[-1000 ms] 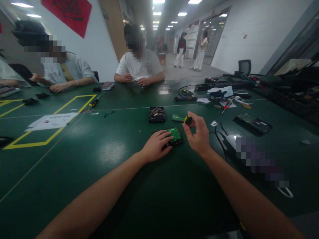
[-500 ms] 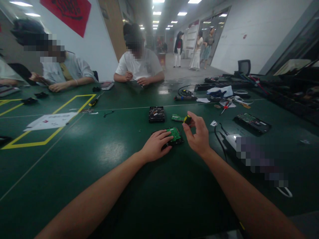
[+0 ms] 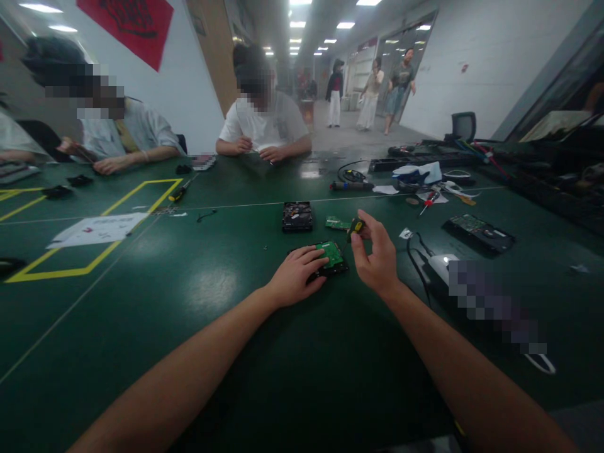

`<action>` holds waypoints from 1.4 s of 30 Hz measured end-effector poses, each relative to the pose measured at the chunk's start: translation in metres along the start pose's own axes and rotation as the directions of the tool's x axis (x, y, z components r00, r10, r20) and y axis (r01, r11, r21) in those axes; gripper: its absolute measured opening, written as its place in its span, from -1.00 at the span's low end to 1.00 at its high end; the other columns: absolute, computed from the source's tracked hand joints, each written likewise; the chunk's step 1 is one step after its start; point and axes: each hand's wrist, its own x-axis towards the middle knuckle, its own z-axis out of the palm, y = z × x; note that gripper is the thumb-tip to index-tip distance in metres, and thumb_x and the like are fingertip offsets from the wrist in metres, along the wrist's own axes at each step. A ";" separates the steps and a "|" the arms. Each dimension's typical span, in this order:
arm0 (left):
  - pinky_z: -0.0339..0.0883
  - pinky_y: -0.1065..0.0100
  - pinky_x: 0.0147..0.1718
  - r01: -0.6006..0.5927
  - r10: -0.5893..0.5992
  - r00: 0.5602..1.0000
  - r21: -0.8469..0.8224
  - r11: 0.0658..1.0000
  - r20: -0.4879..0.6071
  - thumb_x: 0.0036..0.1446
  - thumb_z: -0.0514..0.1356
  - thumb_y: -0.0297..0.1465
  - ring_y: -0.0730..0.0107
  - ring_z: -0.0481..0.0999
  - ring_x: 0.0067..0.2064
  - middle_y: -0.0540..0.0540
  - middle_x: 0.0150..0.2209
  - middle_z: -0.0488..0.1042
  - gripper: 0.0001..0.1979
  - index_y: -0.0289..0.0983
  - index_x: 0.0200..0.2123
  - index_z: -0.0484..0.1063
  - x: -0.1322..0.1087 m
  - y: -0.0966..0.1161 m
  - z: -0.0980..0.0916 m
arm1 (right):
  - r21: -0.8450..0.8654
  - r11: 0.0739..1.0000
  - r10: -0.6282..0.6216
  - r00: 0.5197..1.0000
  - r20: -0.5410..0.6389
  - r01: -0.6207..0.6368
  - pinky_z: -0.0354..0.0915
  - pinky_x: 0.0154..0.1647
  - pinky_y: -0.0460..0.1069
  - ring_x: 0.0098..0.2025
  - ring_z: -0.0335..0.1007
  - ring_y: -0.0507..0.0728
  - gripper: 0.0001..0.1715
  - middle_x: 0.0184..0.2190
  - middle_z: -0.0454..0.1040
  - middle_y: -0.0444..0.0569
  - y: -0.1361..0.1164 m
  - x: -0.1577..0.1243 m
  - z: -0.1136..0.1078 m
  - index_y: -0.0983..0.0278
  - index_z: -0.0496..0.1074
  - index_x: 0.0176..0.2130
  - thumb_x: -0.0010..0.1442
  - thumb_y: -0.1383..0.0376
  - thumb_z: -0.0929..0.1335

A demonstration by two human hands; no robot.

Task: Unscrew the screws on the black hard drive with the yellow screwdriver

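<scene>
On the green table lies a hard drive (image 3: 333, 255) with its green circuit board facing up. My left hand (image 3: 298, 272) is laid over its left part, fingers across the board and thumb along the near edge, holding it. In my right hand (image 3: 375, 255), thumb and fingers pinch the black-and-yellow handle of a screwdriver (image 3: 357, 228), held upright at the drive's right side. Its tip is too small to make out. Just behind is a loose green circuit board (image 3: 336, 223). A second hard drive (image 3: 297, 216) lies farther back.
Right of my hands are a hard drive (image 3: 478, 234), a black cable (image 3: 417, 267) and a partly blurred pale object with a loop. A red screwdriver (image 3: 429, 201) lies behind. At left are a paper sheet (image 3: 97, 229) and a yellow-handled screwdriver (image 3: 180, 191). Other people sit across the table.
The screwdriver handle has turned a little in my right hand's fingers, which have shifted slightly. My left hand and the hard drive stay in place. People in the background have moved.
</scene>
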 end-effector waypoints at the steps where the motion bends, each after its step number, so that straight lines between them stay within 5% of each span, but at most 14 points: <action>1: 0.30 -0.21 0.33 0.000 0.000 1.000 -0.001 1.000 0.000 0.36 0.26 -0.26 -0.09 0.33 0.40 -0.20 0.32 0.45 -0.53 -0.16 0.30 0.43 0.000 0.000 0.000 | 0.003 1.000 -0.004 1.000 -0.004 0.004 0.56 0.05 0.25 0.01 0.52 0.25 -0.39 0.14 0.48 0.08 0.000 0.000 0.000 0.04 0.26 0.40 0.42 0.27 0.34; 13: 0.30 -0.20 0.33 -0.002 0.002 1.000 0.006 1.000 0.005 0.36 0.26 -0.26 -0.09 0.33 0.40 -0.21 0.33 0.44 -0.53 -0.17 0.29 0.43 0.000 0.000 -0.001 | 0.012 1.000 0.006 1.000 -0.002 -0.006 0.57 0.05 0.27 0.05 0.54 0.28 -0.35 0.18 0.48 0.11 0.003 -0.001 0.002 0.05 0.20 0.43 0.43 0.28 0.33; 34: 0.30 -0.21 0.33 0.006 -0.007 1.000 0.024 1.000 0.022 0.37 0.26 -0.25 -0.09 0.32 0.41 -0.21 0.33 0.43 -0.52 -0.19 0.30 0.42 0.000 0.002 -0.003 | -0.067 0.998 -0.021 0.999 -0.028 0.019 0.54 -0.05 0.20 -0.12 0.51 0.20 -0.41 -0.03 0.52 0.03 0.000 0.002 -0.002 0.03 0.31 0.35 0.40 0.28 0.39; 42: 0.30 -0.21 0.33 0.009 -0.009 1.000 0.014 1.000 0.013 0.36 0.26 -0.26 -0.08 0.31 0.41 -0.20 0.32 0.44 -0.53 -0.16 0.30 0.43 0.000 0.002 -0.003 | -0.031 0.999 0.032 0.999 -0.038 -0.033 0.56 0.02 0.24 -0.09 0.57 0.22 -0.35 0.17 0.51 0.10 0.003 -0.002 0.003 0.07 0.20 0.42 0.42 0.27 0.35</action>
